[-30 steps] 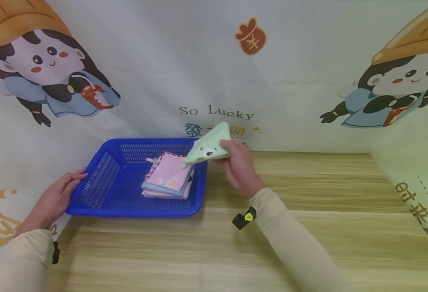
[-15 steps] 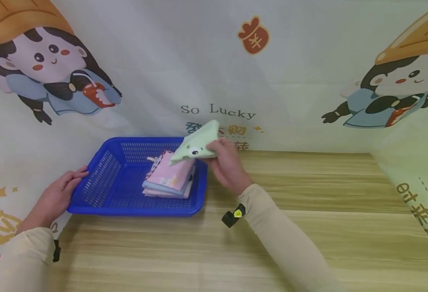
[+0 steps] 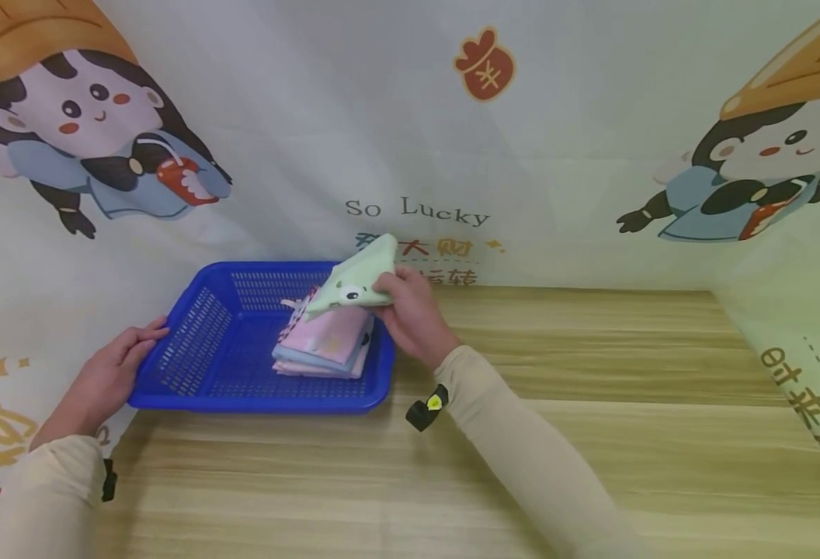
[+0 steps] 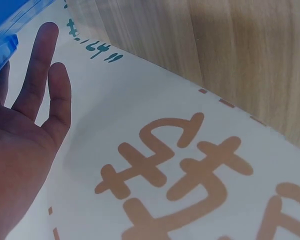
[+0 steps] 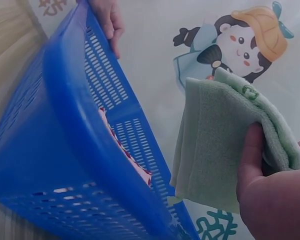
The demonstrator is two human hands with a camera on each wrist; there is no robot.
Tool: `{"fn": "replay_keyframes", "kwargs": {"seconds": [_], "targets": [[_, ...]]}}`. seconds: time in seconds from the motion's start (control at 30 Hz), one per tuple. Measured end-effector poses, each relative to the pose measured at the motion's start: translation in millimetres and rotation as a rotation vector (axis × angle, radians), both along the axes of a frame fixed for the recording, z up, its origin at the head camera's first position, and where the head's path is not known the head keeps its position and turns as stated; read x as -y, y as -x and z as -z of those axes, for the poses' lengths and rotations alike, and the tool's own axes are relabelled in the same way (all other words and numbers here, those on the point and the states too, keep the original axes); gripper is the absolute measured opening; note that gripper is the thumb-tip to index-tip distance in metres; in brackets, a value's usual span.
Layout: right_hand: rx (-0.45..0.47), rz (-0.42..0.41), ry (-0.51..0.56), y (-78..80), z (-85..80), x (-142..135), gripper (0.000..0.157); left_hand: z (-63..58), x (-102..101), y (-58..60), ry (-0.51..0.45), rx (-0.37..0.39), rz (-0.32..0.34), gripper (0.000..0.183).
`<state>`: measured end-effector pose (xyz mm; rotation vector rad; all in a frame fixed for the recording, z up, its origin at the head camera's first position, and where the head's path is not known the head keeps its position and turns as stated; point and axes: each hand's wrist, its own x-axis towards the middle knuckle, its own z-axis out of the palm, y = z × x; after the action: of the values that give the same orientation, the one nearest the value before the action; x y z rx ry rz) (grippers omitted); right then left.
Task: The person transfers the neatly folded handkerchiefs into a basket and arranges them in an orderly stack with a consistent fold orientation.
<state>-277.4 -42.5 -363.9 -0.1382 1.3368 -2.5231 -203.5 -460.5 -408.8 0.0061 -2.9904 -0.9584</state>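
Note:
My right hand point(image 3: 415, 310) pinches a folded light green towel point(image 3: 357, 281) with a cartoon eye on it, thumb on top and fingers beneath. The green towel is tilted above a stack of folded towels point(image 3: 322, 341), pink uppermost with pale blue below, covering part of it in the head view. Its terry folds and layered edge show in the right wrist view. The stack sits in the right part of a blue plastic basket point(image 3: 256, 404). My left hand point(image 3: 112, 373) rests at the basket's left rim; two of its fingers point(image 4: 37, 70) extend straight in the left wrist view.
The basket stands on a wood-grain table point(image 3: 557, 435), close to a white printed cloth backdrop point(image 3: 557, 194). Another printed cloth side borders the table on the right. A black strap device point(image 3: 424, 411) hangs at my right wrist.
My right hand has moved left with the green towel, from the basket's right edge to over the stack. The left hand and the basket have stayed in place.

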Motion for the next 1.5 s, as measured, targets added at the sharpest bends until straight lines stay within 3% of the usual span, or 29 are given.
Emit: {"fn": "replay_keyframes", "kwargs": {"seconds": [0.2,0.4,0.67,0.87,1.1,1.33,1.5], "targets": [[0.010,-0.049,-0.019,5.1,-1.1,8,0.063,0.0,1,0.2,-0.027,0.028,-0.012,0.061],[0.048,-0.041,-0.026,9.9,-3.8,19,0.065,-1.4,2,1.1,-0.048,0.055,-0.026,0.064],[0.102,-0.001,-0.003,14.7,-3.8,32,0.065,-0.5,1,2.1,-0.017,-0.011,-0.012,0.060],[0.179,-0.011,0.016,19.7,0.4,35,0.067,-2.0,0,6.0,-0.023,0.017,-0.015,0.062],[0.203,-0.031,0.026,25.0,4.4,47,0.070,-2.8,-1,5.0,-0.034,0.041,-0.039,0.064],[0.240,-0.051,-0.031,26.4,10.7,58,0.068,0.7,2,-0.5,-0.009,0.013,-0.023,0.062],[0.238,-0.063,-0.013,27.3,13.2,62,0.072,2.3,1,-0.3,-0.018,-0.001,-0.023,0.061]]}}
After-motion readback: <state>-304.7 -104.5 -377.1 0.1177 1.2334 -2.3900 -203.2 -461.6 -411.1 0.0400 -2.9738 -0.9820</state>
